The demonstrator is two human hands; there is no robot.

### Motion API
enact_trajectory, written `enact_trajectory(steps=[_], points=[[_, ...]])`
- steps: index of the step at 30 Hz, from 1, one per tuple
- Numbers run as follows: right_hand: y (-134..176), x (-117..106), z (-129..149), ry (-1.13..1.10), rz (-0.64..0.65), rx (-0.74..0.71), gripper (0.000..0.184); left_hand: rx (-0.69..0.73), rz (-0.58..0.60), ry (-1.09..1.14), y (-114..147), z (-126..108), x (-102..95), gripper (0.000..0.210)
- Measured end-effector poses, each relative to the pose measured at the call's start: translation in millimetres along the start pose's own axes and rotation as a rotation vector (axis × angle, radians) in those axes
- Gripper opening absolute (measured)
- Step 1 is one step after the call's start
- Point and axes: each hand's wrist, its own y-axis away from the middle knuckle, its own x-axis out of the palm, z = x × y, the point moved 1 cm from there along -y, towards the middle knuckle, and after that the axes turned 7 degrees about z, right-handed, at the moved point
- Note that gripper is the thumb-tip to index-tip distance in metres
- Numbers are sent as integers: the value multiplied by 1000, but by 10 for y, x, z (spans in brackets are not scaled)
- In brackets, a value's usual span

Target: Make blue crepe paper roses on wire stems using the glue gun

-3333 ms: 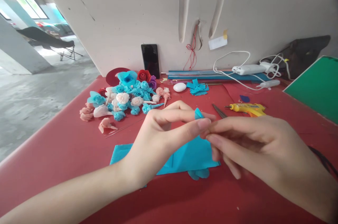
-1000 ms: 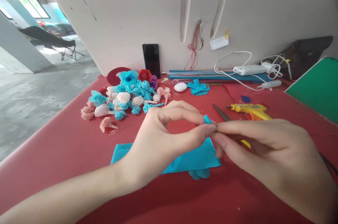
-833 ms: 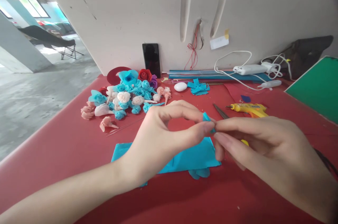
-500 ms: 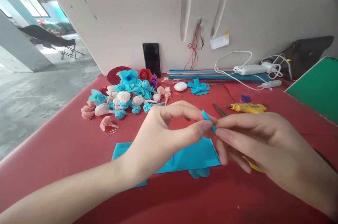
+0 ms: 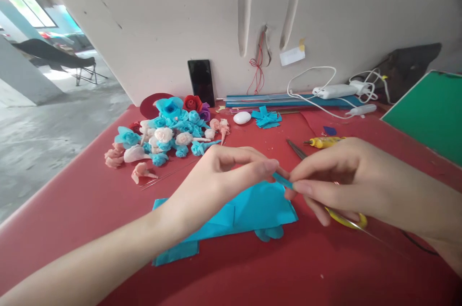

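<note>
narrow blue paper strip (image 5: 282,181) lies above tabletop (image 5: 252,277) — left hand (image 5: 225,173) pinches one end, right hand (image 5: 348,171) other, both grips narrow. light, even tension should avoid tearing — yellow-handled tool (image 5: 340,218) by right hand best kept clear.

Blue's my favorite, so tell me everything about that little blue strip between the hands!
The little blue strip is narrow and looks like paper; only a short piece shows. It slants down from the left hand to the right hand. Both hands pinch it, hiding its ends. It's held up above the red table. I can't tell whether it's folded.
</note>
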Motion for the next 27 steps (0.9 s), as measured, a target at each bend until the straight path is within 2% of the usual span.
enact_trajectory(steps=[4, 8, 15, 19, 25, 27], points=[[-8, -46, -2, 86, 48, 57, 19, -75, 51, -118, -28, -31, -7, 16], [-22, -62, -43, 101, 74, 27, 19, -85, 98, -219, -44, -70, -14, 17], [-55, -72, -78, 170, 62, -3, 19, -74, 92, -447, -29, -68, -27, 9], [-31, -84, -84, 180, 65, -3, 18, -101, 92, -480, -26, -60, -18, 9], [-4, -101, -65, 255, 82, 79, 18, -250, 115, -497, -24, -84, -10, 20], [-5, -105, -38, 247, 61, 80, 17, -227, 94, -460, -31, -90, -18, 24]])
